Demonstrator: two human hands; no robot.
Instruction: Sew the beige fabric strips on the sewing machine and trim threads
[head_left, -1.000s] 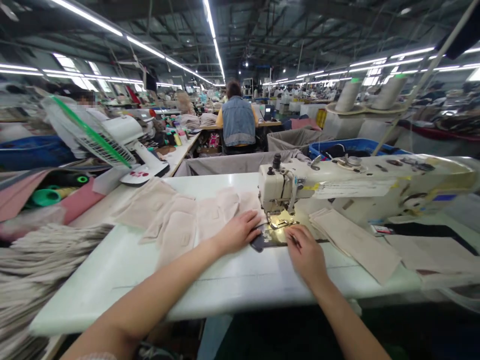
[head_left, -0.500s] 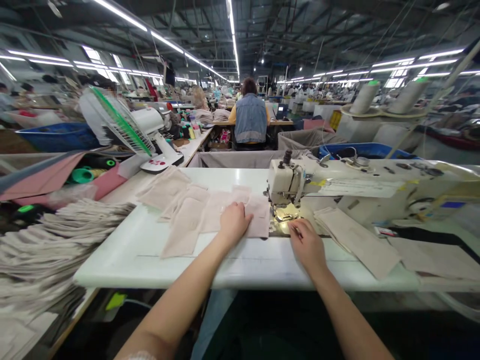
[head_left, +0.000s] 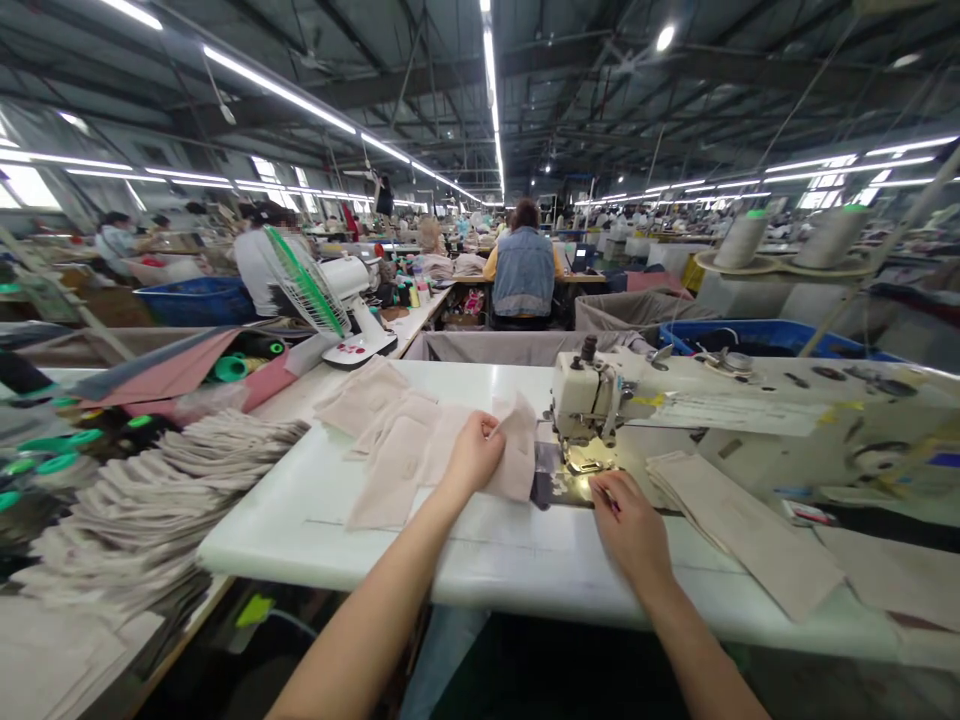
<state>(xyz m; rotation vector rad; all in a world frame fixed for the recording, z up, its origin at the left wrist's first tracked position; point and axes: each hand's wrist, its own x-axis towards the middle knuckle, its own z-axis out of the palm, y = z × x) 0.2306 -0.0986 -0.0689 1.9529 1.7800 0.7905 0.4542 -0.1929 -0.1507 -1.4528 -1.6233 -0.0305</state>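
My left hand [head_left: 477,458] pinches the edge of a beige fabric piece [head_left: 519,455] to the left of the sewing machine [head_left: 581,395]. The corner of that piece is raised off the white table [head_left: 315,545]. My right hand [head_left: 631,525] is closed beside the lit needle plate [head_left: 562,490], fingertips drawn together at its front edge. Something small and dark shows between those fingers, too little of it to name. More beige pieces [head_left: 386,480] lie overlapping left of my left hand. Right of the needle, a folded beige stack [head_left: 742,525] rests on the table.
A white fan [head_left: 360,320] stands at the back left. Piled beige fabric [head_left: 150,500] lines the left side, near green thread spools [head_left: 232,368]. Thread cones [head_left: 742,240] stand behind the machine. A person in a denim vest [head_left: 523,270] sits ahead, facing away.
My left hand has gone from lying on the fabric to pinching and lifting its edge. The right hand stays by the needle plate. The whole view has shifted slightly.
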